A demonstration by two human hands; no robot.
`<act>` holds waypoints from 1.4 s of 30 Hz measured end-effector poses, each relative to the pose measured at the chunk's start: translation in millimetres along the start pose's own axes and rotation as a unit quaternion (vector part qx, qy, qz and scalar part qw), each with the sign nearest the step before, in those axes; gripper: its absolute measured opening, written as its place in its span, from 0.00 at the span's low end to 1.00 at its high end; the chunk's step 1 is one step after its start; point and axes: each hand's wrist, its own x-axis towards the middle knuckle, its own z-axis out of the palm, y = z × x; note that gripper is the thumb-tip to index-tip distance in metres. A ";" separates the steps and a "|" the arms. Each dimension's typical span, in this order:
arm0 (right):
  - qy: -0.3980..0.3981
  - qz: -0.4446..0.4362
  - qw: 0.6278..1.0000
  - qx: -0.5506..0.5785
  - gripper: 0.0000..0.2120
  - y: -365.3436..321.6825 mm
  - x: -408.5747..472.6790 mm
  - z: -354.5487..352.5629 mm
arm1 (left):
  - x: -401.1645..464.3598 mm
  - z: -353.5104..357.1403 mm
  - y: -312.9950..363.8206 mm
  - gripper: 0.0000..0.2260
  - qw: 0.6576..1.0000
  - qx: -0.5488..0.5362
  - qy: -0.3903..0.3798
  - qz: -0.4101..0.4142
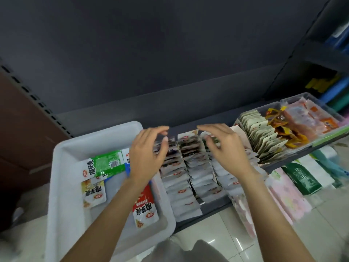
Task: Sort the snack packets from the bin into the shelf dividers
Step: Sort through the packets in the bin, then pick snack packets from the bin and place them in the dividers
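A white plastic bin [62, 186] stands on the shelf at the left. A green packet [107, 163], a yellow one [93, 191] and a red one [144, 208] lie inside it. To its right, three rows of white snack packets [198, 174] stand upright between the shelf dividers. My left hand [147, 154] hovers over the leftmost row, fingers loosely curved and holding nothing. My right hand [224, 148] hovers over the rightmost row the same way, fingertips near the top packets. I cannot tell whether either hand touches the packets.
Clear trays at the right hold beige packets [262, 133] and orange packets [294, 127]. A lower shelf holds pink [287, 195] and green [302, 178] packs. The dark shelf back panel [170, 72] rises behind. Tiled floor [217, 233] lies below.
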 end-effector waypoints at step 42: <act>0.043 0.337 0.692 0.638 0.09 -141.7 24.8 134.7 | -58.2 -101.1 -67.4 0.16 0.806 -0.389 -0.031 -0.445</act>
